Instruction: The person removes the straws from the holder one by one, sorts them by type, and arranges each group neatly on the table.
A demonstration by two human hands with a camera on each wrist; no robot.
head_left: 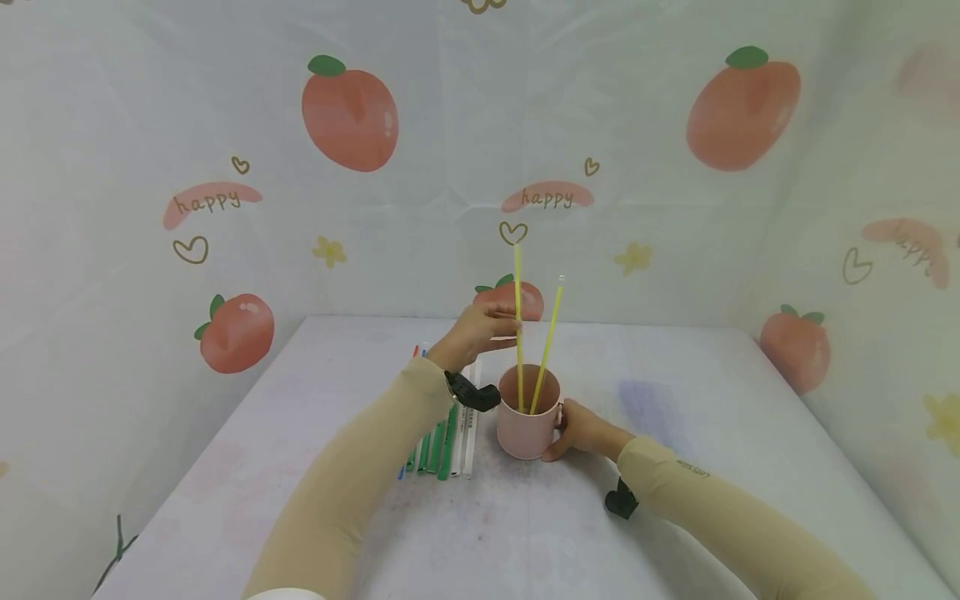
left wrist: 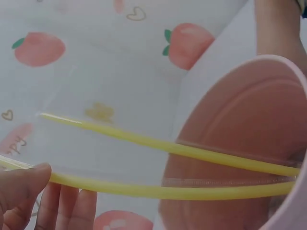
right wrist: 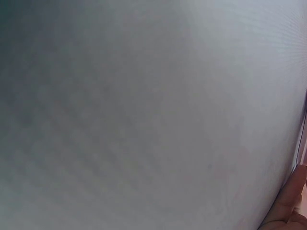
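A pink mug (head_left: 525, 437) stands upright on the table with two long yellow straws in it, each seemingly in a clear wrapper. My left hand (head_left: 476, 332) pinches the left straw (head_left: 517, 287) above the rim, between thumb and fingers. That straw's lower end is inside the mug, and it bows slightly in the left wrist view. The other straw (head_left: 552, 329) leans to the right, untouched. At the mug's right side my right hand (head_left: 588, 429) holds its handle. The right wrist view shows mostly blurred tabletop, with some fingers (right wrist: 290, 196) at the edge.
Left of the mug, several slim wrapped sticks (head_left: 447, 446) in green, white, red and blue lie side by side, partly hidden by my left forearm. The white table (head_left: 675, 517) ends at a patterned cloth backdrop (head_left: 450, 125).
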